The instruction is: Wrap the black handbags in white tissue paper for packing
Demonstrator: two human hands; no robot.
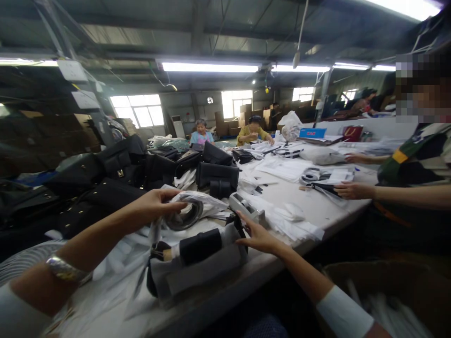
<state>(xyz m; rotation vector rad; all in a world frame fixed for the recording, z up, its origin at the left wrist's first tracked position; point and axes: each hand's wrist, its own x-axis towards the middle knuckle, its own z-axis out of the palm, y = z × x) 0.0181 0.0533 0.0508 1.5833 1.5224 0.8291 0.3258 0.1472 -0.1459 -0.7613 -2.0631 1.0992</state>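
My left hand (157, 204) grips a coiled strap in a clear plastic wrapper (186, 212), held just above the table. My right hand (259, 236) rests with spread fingers on the right end of a dark handbag partly wrapped in grey-white paper (197, 263), which lies on its side near the table's front edge. A silver bracelet (65, 270) is on my left wrist. A tape dispenser (246, 206) stands just behind my right hand.
Black handbags (116, 173) are piled at the left and middle of the long white table (327, 211). White paper sheets and wrappers litter it. A person at the right has both hands on the table (354, 190); two more people sit at the far end. A cardboard box (387, 291) stands lower right.
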